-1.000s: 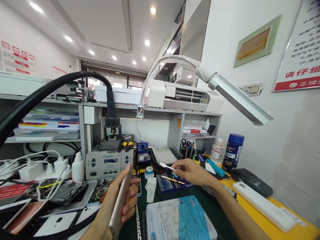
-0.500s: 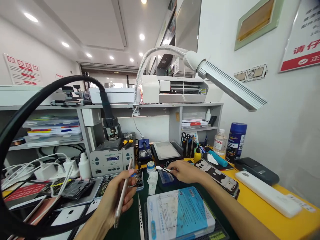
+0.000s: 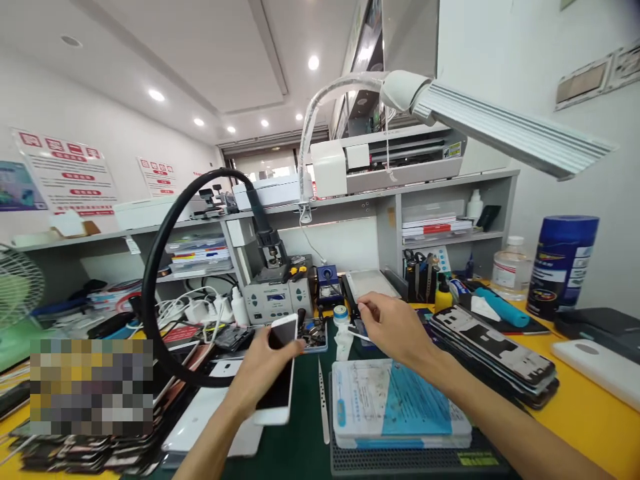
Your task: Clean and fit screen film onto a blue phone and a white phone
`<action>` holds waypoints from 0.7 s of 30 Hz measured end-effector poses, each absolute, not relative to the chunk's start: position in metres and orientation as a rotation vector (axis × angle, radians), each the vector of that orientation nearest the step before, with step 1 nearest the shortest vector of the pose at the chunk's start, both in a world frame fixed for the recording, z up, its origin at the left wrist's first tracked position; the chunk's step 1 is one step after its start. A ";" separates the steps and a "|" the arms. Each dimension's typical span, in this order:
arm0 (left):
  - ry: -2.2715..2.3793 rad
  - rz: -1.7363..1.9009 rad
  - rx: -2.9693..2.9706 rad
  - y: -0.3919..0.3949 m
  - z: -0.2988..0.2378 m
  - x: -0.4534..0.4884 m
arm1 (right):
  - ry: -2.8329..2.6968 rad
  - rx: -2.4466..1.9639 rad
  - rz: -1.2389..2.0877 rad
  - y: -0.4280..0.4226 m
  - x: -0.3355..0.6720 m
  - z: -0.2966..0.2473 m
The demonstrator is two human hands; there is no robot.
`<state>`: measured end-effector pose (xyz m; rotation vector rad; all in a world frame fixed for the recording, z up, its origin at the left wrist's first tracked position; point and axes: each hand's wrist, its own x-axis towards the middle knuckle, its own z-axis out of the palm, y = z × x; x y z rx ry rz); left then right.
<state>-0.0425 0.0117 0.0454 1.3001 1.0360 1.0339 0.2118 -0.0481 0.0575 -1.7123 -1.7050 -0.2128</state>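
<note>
My left hand [image 3: 263,370] grips a white smartphone [image 3: 277,370] by its left edge and holds it screen up, low over the dark green mat [image 3: 300,440]. My right hand [image 3: 397,330] reaches forward over the mat with fingers pinched on a thin white-tipped tool [image 3: 361,335], near a small round jar [image 3: 341,315] and a folded white tissue [image 3: 343,347]. A pair of tweezers [image 3: 323,400] lies on the mat between the hands. In front of my right forearm rests a blue and white board [image 3: 395,407].
A grey soldering station [image 3: 277,297] with a looping black hose [image 3: 165,267] stands behind. To the right lie stacked phone frames [image 3: 495,353], a blue can [image 3: 563,267] and a clear bottle [image 3: 510,267]. A lamp head [image 3: 500,130] hangs overhead. Phone parts clutter the left.
The view has swung left and down. My left hand has turned the phone from edge-on to screen up and lowered it. My right hand has stayed forward near the jar.
</note>
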 end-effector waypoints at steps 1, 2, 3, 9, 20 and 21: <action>1.089 1.074 1.374 0.003 0.044 -0.046 | -1.717 -1.695 -0.213 -0.050 0.209 0.057; 1.137 1.104 1.442 -0.007 0.043 -0.050 | -1.728 -1.679 -0.212 -0.051 0.206 0.055; 1.175 1.120 1.499 -0.017 0.041 -0.053 | -1.740 -1.663 -0.210 -0.053 0.204 0.054; 1.337 1.021 1.780 -0.066 0.015 -0.094 | -1.801 -1.599 -0.174 -0.051 0.199 0.043; 2.293 0.553 2.001 0.005 0.095 -0.242 | -1.913 -1.624 -0.056 -0.056 0.187 0.044; 2.309 0.515 1.990 0.021 0.100 -0.244 | -1.919 -1.629 -0.057 -0.057 0.187 0.044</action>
